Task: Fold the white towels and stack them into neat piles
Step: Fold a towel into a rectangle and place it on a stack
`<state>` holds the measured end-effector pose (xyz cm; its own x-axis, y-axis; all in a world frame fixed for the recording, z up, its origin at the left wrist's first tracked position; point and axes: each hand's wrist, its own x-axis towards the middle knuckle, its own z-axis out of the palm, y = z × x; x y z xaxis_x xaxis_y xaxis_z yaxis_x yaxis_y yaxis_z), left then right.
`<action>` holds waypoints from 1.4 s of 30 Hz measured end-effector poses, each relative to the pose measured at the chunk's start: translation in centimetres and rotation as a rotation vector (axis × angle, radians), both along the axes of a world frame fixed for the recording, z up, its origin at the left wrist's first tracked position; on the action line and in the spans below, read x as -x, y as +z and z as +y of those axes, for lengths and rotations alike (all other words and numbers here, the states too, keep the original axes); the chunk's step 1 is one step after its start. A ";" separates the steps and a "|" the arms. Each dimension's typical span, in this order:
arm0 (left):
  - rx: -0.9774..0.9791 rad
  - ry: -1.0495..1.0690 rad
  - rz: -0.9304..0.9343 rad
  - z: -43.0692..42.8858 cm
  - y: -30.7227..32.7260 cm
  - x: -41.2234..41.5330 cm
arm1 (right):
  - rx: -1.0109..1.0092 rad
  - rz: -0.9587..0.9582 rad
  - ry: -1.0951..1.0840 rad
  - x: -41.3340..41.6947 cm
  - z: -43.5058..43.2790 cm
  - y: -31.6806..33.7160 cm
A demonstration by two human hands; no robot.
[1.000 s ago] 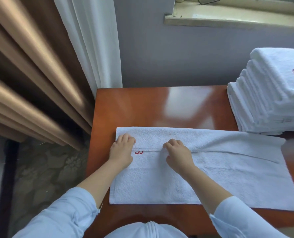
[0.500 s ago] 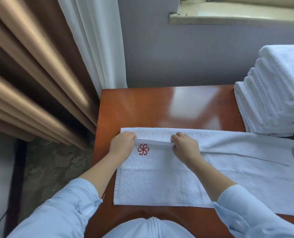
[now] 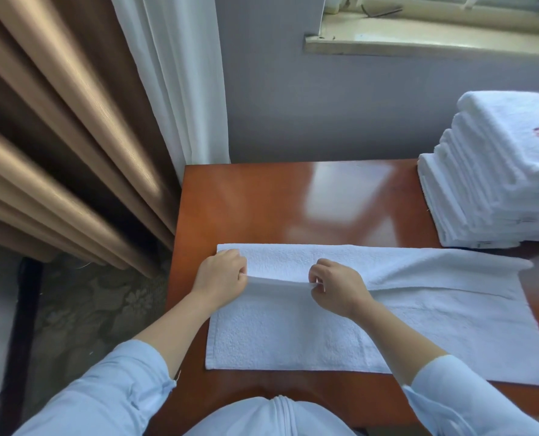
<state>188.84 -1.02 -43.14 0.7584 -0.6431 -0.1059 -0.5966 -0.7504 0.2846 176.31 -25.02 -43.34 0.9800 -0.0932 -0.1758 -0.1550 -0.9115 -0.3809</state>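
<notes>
White towel [image 3: 324, 335] lies spread on the near part of the table [image 3: 261, 199], long side running left to right, right end reaching almost to the frame edge. Its far strip is folded over toward the near side, with the fold's free edge running across the towel's middle. Left hand [image 3: 222, 273] sits at the towel's left end, fingers curled, pinching that free edge. Right hand [image 3: 337, 286] is a bit further right, thumb and fingers also pinching the same edge. Between the hands the edge is lifted slightly off the layer below and pulled taut; right of the right hand it lies flat. Both forearms are bare, with light blue sleeves [image 3: 120, 388] pushed up near the elbows. The stack [image 3: 498, 184] of folded white towels stands on the far right of the table, cut off by the right frame edge, with a red embroidered mark on the top one. The stack's near bottom edge is just beside the towel's far edge; cannot tell if they touch. The far left half of the table is bare glossy wood with window glare. A brown curtain [image 3: 57, 136] and a white sheer [image 3: 180, 73] hang left of the table, with patterned floor [image 3: 82, 309] below them. A grey wall [image 3: 309, 105] stands behind the table, with a sill [image 3: 435, 36] at top right.
</notes>
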 end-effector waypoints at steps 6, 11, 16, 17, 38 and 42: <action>-0.231 -0.034 0.067 0.4 -0.8 1.5 | -0.003 0.107 0.034 2.0 1.1 -1.7; -0.357 0.033 0.108 -0.9 -0.2 2.1 | -0.070 0.124 0.020 3.2 1.0 -1.5; -0.201 -0.027 0.143 -3.7 0.2 3.7 | -0.067 -0.076 -0.149 6.4 -0.5 0.2; -0.150 -0.056 0.147 -4.6 0.3 4.3 | -0.064 -0.091 -0.194 7.1 -1.1 0.5; 0.045 -0.262 0.106 -31.5 0.3 18.7 | 0.151 0.067 -0.378 20.9 -26.6 2.4; 0.040 -0.165 0.050 -34.7 -0.4 19.7 | 0.209 0.087 -0.212 20.6 -30.9 1.3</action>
<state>169.18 -35.69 -43.55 0.6367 -0.7628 -0.1125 -0.6949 -0.6309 0.3450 155.68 -55.95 -42.06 0.9168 -0.3372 -0.2140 -0.3743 -0.9124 -0.1659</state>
